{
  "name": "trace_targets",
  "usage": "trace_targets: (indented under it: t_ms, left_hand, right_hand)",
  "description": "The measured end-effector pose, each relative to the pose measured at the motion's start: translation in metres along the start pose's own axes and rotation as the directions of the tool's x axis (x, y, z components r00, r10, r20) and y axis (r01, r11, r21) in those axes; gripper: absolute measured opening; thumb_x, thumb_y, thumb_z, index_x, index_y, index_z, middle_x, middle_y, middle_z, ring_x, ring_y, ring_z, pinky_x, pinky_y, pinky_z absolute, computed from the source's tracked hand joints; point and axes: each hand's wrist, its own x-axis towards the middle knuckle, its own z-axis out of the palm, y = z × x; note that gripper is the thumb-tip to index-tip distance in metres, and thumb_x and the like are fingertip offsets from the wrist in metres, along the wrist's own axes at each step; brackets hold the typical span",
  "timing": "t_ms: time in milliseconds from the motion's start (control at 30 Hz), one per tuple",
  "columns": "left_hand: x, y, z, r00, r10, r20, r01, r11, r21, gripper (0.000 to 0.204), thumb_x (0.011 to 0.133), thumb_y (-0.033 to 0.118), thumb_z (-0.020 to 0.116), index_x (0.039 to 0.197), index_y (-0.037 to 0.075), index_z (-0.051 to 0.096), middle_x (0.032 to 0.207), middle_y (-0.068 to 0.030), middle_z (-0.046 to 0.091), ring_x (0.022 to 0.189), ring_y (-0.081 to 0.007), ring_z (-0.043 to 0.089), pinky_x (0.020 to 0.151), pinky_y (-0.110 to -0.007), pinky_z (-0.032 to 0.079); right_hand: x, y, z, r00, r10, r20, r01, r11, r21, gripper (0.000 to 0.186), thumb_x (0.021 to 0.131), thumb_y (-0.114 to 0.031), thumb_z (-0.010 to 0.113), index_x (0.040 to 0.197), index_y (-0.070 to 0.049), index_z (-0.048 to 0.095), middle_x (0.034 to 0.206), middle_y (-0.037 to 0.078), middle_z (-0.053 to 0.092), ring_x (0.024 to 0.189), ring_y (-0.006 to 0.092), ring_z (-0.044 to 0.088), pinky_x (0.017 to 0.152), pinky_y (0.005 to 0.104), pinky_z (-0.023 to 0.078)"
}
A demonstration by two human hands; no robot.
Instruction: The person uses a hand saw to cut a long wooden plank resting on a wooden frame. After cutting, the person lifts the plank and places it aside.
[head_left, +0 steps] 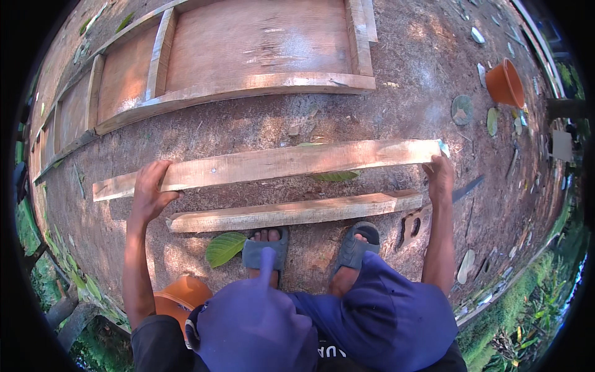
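A long pale plank (279,162) stretches across in front of me, held up between both hands. Near its left end, my left hand (150,191) grips it with the thumb and fingers on opposite sides. At the right end, my right hand (440,173) is closed round the plank's lower edge; some of its fingers are hidden. A shorter timber piece (297,211) lies on the ground between the plank and my feet. Close to my right forearm rests a handsaw (411,225), its blade partly hidden behind that arm.
A wooden frame with a plywood panel (248,46) lies beyond the plank. An orange bucket (505,84) is tipped at the far right; another orange container (180,297) is beside my left leg. A green leaf (225,249) lies by my left sandal (265,249).
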Motion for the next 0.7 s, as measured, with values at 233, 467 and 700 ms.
trace_targets:
  t_ms: [233,467,700]
  left_hand:
    - [0.104,-0.023,-0.068,0.968,0.134,-0.211,-0.117,0.989,0.09,0.077,0.066,0.021,0.086,0.133,0.001,0.055,0.128,-0.0179,0.059,0.121,-0.0369,0.054,0.102,-0.045,0.044]
    - [0.165,-0.039,-0.084,0.978,0.051,-0.205,0.006,0.962,0.272,0.079,0.077,0.037,0.08,0.142,0.004,0.05,0.141,-0.014,0.053,0.139,-0.0308,0.041,0.119,-0.047,0.032]
    - [0.185,-0.059,-0.042,0.988,-0.119,-0.096,0.138,0.963,0.231,0.085,0.086,0.062,0.064,0.151,0.013,0.04,0.156,-0.0133,0.037,0.148,-0.0306,0.028,0.124,-0.051,0.019]
  right_hand:
    - [0.098,-0.06,0.032,0.98,-0.175,0.091,0.162,0.978,0.131,0.042,0.091,-0.029,0.062,0.126,-0.007,0.061,0.112,0.002,0.064,0.105,0.0147,0.058,0.095,0.0358,0.043]
    - [0.187,-0.056,0.048,0.972,-0.186,0.145,0.192,0.981,-0.029,0.035,0.095,-0.03,0.06,0.122,-0.008,0.06,0.124,0.004,0.061,0.12,0.018,0.055,0.096,0.0345,0.043]
    - [0.152,-0.054,0.105,0.967,-0.186,0.171,0.221,0.951,-0.217,0.055,0.1,-0.031,0.056,0.144,0.001,0.046,0.132,0.015,0.057,0.128,0.0269,0.053,0.103,0.0411,0.043]
